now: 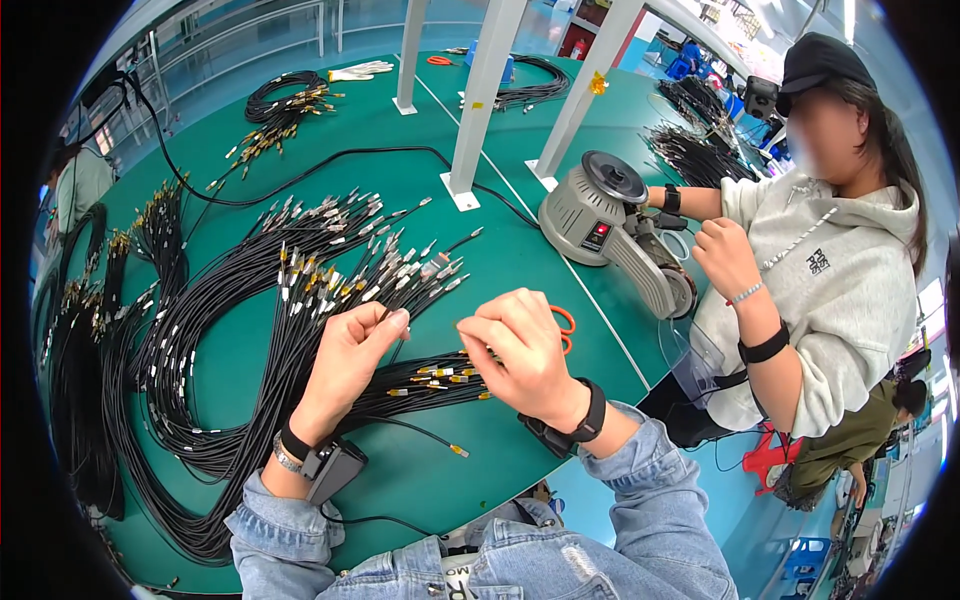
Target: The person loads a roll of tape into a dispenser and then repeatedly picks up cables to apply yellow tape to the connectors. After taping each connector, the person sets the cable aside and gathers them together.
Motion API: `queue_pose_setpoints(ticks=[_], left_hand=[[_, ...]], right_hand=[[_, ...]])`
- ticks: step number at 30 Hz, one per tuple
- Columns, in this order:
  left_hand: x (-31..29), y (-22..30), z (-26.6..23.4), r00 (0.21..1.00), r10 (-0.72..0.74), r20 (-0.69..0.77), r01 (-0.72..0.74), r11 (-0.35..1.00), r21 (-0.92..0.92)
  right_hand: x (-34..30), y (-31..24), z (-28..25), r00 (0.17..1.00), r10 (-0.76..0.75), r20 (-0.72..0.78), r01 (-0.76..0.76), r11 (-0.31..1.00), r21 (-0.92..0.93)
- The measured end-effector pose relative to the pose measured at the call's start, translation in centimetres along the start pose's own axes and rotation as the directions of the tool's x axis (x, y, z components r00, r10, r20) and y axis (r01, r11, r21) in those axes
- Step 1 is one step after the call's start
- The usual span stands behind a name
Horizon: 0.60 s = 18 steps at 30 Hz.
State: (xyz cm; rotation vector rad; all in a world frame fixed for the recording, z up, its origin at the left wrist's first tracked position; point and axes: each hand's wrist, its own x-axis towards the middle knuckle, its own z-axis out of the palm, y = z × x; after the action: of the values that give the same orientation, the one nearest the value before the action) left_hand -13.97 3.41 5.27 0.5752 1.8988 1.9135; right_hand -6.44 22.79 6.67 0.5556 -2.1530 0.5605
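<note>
My left hand [350,358] is closed in a pinch, with what looks like a thin black cable between thumb and forefinger. Just beyond it lies a big bundle of black cables [262,400], their white- and gold-tipped connectors [375,270] fanned out. To the right my right hand [525,352] is raised over the table with its fingers curled and pressed together; whatever is in them is too small or hidden to make out. Under and between my hands runs another cable bundle [425,378] with yellow and white ends. Orange-handled scissors [567,330] show partly behind my right hand.
More cable bundles [85,390] cover the left side of the green table [500,490]. Grey posts [478,110] rise from its middle. A grey machine [605,215] stands at right, beside a person [850,250] in a light hoodie. White gloves [360,71] lie far off.
</note>
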Motion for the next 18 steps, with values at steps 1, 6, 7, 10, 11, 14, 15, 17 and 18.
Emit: queue_pose_setpoints(ticks=[1, 6, 7, 10, 11, 14, 15, 17, 18], left_hand=[[-0.1, 0.2, -0.1, 1.0, -0.018, 0.019, 0.018, 1.0, 0.006], [-0.1, 0.7, 0.3, 0.996, -0.041, 0.076, 0.043, 0.999, -0.028], [-0.2, 0.7, 0.2, 0.997, -0.044, 0.069, 0.046, 0.999, -0.027], [-0.2, 0.3, -0.1, 0.997, -0.019, 0.068, 0.018, 1.0, 0.011], [-0.2, 0.2, -0.1, 0.998, -0.022, 0.056, 0.021, 1.0, 0.011], [0.1, 0.1, 0.0, 0.999, 0.026, 0.033, -0.028, 0.997, 0.066], [0.0, 0.2, 0.0, 1.0, 0.023, 0.011, -0.024, 0.997, 0.069], [-0.1, 0.5, 0.0, 0.999, -0.017, 0.042, 0.015, 0.999, 0.051], [-0.1, 0.6, 0.0, 0.997, -0.036, 0.064, 0.033, 0.999, 0.041]], right_hand=[[-0.3, -0.3, 0.0, 1.0, -0.011, 0.012, 0.011, 1.0, -0.016], [-0.9, -0.6, 0.4, 0.998, -0.06, 0.011, 0.06, 0.997, -0.05], [-0.9, -0.7, 0.5, 0.998, -0.061, 0.012, 0.061, 0.997, -0.043], [-0.8, -1.0, 0.8, 0.995, -0.099, 0.001, 0.099, 0.992, -0.078], [-0.9, -1.0, 0.8, 0.995, -0.104, 0.003, 0.104, 0.992, -0.066], [-1.2, -0.9, 0.6, 0.993, -0.117, -0.006, 0.115, 0.984, -0.134], [-1.4, -0.9, 0.7, 0.992, -0.127, -0.004, 0.126, 0.985, -0.115], [-1.7, -0.9, 0.5, 0.988, -0.151, -0.004, 0.148, 0.975, -0.165], [-1.8, -1.0, 0.6, 0.987, -0.161, -0.004, 0.157, 0.968, -0.196]])
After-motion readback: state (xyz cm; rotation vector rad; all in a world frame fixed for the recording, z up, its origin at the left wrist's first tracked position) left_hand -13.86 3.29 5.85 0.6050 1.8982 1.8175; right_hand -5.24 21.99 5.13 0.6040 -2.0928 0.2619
